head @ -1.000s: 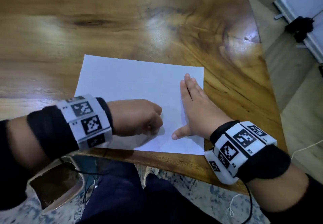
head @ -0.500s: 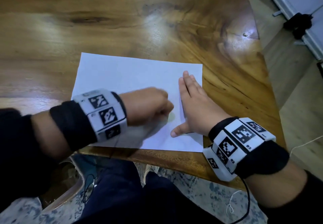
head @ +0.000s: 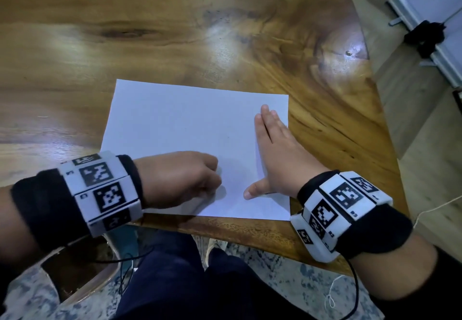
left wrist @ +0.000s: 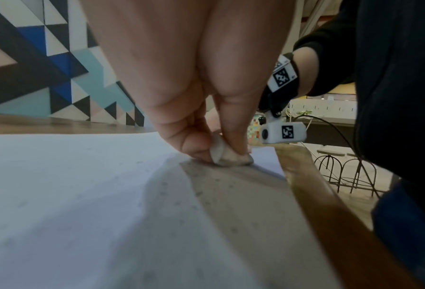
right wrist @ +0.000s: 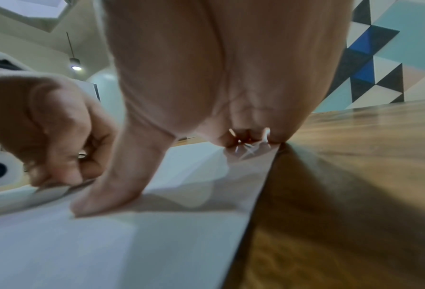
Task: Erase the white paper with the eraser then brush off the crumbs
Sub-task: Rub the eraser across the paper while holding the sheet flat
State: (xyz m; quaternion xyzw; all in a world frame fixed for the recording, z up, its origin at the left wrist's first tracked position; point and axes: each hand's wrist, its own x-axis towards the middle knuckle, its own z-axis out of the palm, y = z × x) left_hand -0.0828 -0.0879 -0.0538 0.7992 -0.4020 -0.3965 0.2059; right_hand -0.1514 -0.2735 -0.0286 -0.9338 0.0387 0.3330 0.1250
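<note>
A white sheet of paper point(head: 185, 129) lies flat near the front edge of the wooden table point(head: 175, 32). My left hand point(head: 180, 179) pinches a small white eraser point(left wrist: 227, 156) between thumb and fingers and presses it on the paper's near part. Small grey crumbs point(left wrist: 199, 193) dot the paper point(left wrist: 82, 195) around it. In the head view the eraser is hidden under the fist. My right hand point(head: 275, 154) lies flat on the paper's right side, fingers straight and together, thumb spread toward the left hand. The right wrist view shows that thumb point(right wrist: 107, 197) pressed on the paper point(right wrist: 132, 244).
The table's front edge point(head: 225, 232) runs just below the paper, with my legs in dark trousers point(head: 200, 282) under it. The table's right edge point(head: 382, 124) drops to a light floor with white equipment point(head: 437, 32). A chair point(head: 82, 277) stands at the lower left.
My left hand, which had pushed forward and right half a second ago, has pulled back toward the front edge in a rubbing stroke. The right hand has stayed flat on the paper.
</note>
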